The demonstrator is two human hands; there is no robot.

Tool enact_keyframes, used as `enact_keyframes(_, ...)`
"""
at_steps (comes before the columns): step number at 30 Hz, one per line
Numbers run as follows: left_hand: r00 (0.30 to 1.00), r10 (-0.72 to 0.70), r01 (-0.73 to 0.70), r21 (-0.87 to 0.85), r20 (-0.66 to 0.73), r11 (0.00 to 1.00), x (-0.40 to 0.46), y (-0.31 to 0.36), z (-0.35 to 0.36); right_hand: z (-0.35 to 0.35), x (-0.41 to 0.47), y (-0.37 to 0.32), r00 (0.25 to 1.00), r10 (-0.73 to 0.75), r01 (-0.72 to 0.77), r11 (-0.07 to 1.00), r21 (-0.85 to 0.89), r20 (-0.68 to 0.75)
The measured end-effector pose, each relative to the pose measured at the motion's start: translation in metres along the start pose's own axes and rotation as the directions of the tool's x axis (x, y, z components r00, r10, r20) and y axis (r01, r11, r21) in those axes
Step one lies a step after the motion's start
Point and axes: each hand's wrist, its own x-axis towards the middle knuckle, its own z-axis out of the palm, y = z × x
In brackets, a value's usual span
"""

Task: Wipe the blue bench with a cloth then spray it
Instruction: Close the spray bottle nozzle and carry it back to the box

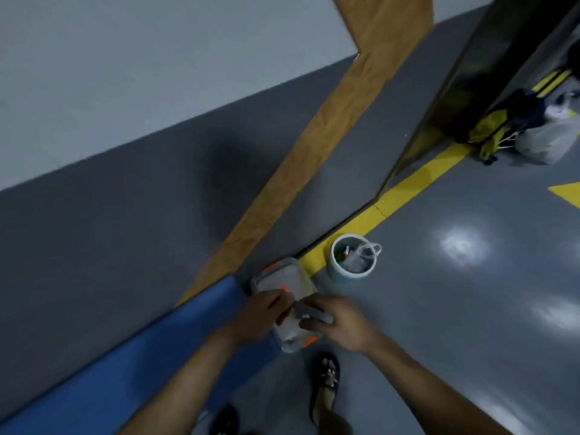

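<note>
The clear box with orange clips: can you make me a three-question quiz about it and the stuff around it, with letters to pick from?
1. Where is the clear box?
A. at the end of the blue bench, on the grey floor
B. inside the round bin
C. on top of the wooden board

2. What colour is the line on the floor?
A. red
B. yellow
C. green

3. What are the hands doing?
A. hanging at the sides
B. holding a broom
C. both on the box

Answers:
1 A, the box sits by the bench's end, with the round bin apart from it beside the line.
2 B, the stripe along the floor is yellow.
3 C, the left hand and the right hand both rest on the box's lid; what the fingers grip is too blurred to tell.
</note>
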Motion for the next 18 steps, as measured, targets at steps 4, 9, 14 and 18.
enact_keyframes(4,0.989,-0.123,0.113,-0.127,-0.079,0.985,0.029,-0.023,0.041,0.000,0.022,0.063,0.988,-0.037,0.056,0.990,-0.130,0.148)
enact_keyframes(9,0.972,-0.219,0.202,-0.178,-0.081,0.963,0.057,-0.062,0.081,0.015,0.046,0.139,0.967,-0.123,0.184,0.944,-0.276,0.223)
enact_keyframes(14,0.917,-0.379,0.327,-0.312,-0.123,0.892,0.091,-0.120,0.103,0.047,0.071,0.205,0.989,0.001,0.052,0.934,-0.354,0.149)
enact_keyframes(18,0.872,-0.452,0.365,-0.366,-0.188,0.856,0.116,-0.179,0.108,0.085,0.116,0.273,0.989,0.073,-0.036,0.963,-0.266,0.130)
